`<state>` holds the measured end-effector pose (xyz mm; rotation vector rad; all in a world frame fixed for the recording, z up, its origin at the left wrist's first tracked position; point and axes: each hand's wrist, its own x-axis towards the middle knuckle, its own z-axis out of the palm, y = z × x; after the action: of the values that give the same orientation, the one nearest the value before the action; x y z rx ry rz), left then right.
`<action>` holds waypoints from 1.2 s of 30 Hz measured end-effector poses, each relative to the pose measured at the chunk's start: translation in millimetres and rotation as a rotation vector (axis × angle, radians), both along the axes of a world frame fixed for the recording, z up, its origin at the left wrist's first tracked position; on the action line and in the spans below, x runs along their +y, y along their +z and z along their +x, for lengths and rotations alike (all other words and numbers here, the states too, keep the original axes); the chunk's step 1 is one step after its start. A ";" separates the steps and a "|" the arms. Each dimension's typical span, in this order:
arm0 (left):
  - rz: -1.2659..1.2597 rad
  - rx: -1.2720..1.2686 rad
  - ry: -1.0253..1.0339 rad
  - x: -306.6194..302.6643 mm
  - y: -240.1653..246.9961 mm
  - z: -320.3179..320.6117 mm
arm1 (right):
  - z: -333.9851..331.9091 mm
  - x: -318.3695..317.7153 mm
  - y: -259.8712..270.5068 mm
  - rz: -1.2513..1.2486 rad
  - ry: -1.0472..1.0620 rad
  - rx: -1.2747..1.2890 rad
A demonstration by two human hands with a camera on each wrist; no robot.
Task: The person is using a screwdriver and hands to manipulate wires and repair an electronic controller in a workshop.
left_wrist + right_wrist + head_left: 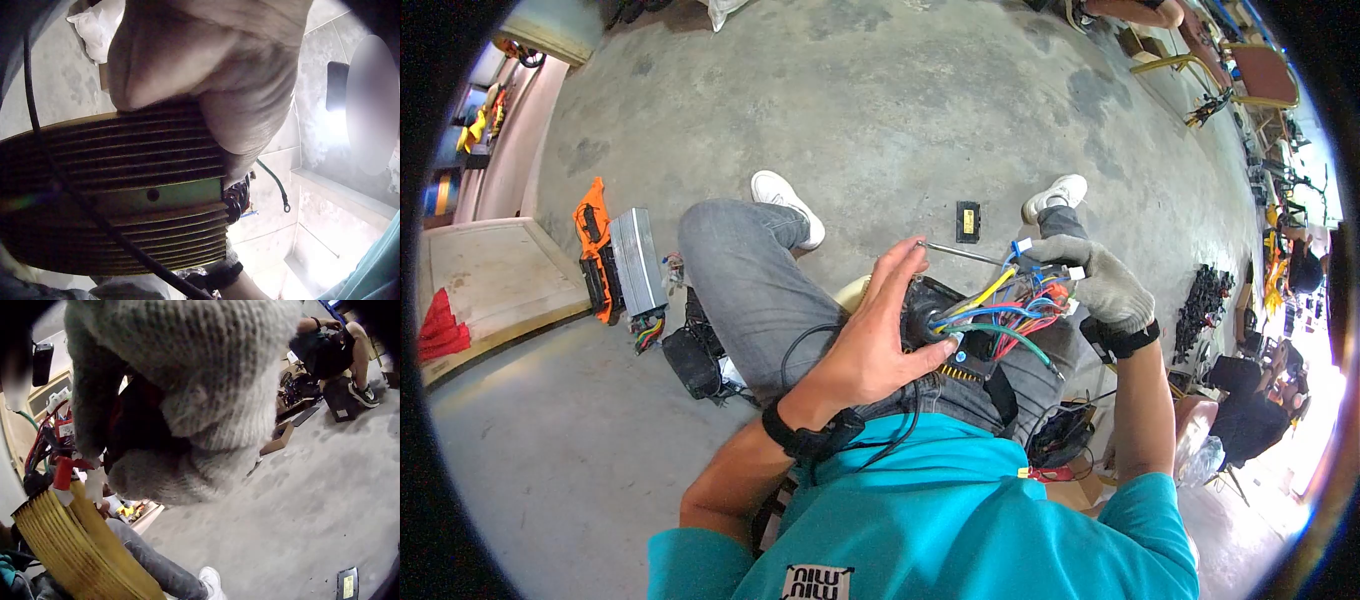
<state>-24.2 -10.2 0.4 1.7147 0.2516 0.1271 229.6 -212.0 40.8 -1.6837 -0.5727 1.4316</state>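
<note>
My bare left hand (875, 350) grips the end of a finned metal unit on the lap, thumb near the wire bundle and fingers stretched up its other side. Its palm lies over the unit's edge (153, 197) in the left wrist view. A thin metal shaft (965, 253) runs from the left fingertips to my gloved right hand (1090, 280), whose fingers curl round its other end. Colored wires (1010, 310) with white and red connectors fan out between the hands. In the right wrist view the glove (206, 394) is beside a red connector (63, 473) and the yellow-looking fins (87, 550).
A small black box with a yellow label (968, 222) lies on the floor ahead. At the left are a silver finned box (637, 262), an orange-and-black item (594, 240) and a wooden board (510, 275). Another person's leg (359, 356) and cartons are farther off.
</note>
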 end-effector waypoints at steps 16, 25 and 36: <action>0.028 0.003 -0.006 0.7 1.1 3.1 | 29.7 -8.7 55.0 0.024 -0.242 -0.470; 0.048 0.003 -0.002 0.3 0.5 4.8 | 2.2 20.0 76.2 0.132 -0.335 -0.535; 0.011 0.015 0.000 2.2 0.1 6.9 | 6.1 33.1 84.6 0.030 -0.205 -0.456</action>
<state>-17.3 -7.9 0.6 1.7273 0.2630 0.1162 235.7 -178.8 125.4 -1.9931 -0.6400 0.8912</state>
